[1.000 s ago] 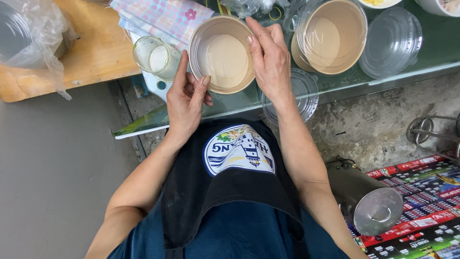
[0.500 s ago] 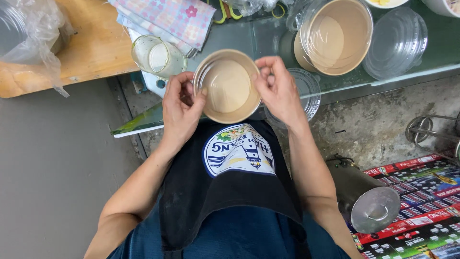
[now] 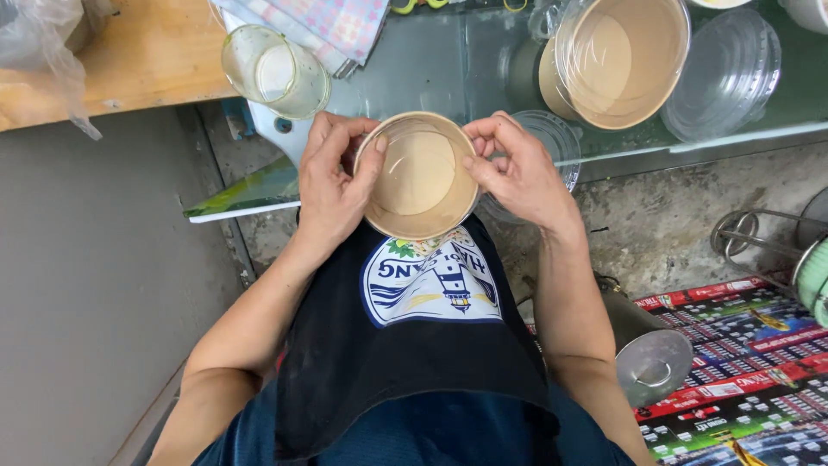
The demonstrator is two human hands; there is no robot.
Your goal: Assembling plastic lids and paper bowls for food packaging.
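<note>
A: We have drawn the tan paper bowl [image 3: 420, 175] off the glass shelf [image 3: 448, 60] toward our chest.

B: Left hand [image 3: 332, 185] and right hand [image 3: 517, 173] fingers pinch its rim; red-edged printed sheets [image 3: 742, 362] lie lower right.

Tan paper bowl [image 3: 420, 177] w/ clear lid; pink checked cloth [image 3: 332, 26]; black apron [image 3: 414, 345].

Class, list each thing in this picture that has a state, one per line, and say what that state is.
Paper bowl: held off the table, clear lid on.
Left hand: gripping the bowl's rim.
Right hand: gripping the bowl's rim.
Second paper bowl: on the glass table, clear lid on.
Glass: upright.
Metal can: on its side.
</note>
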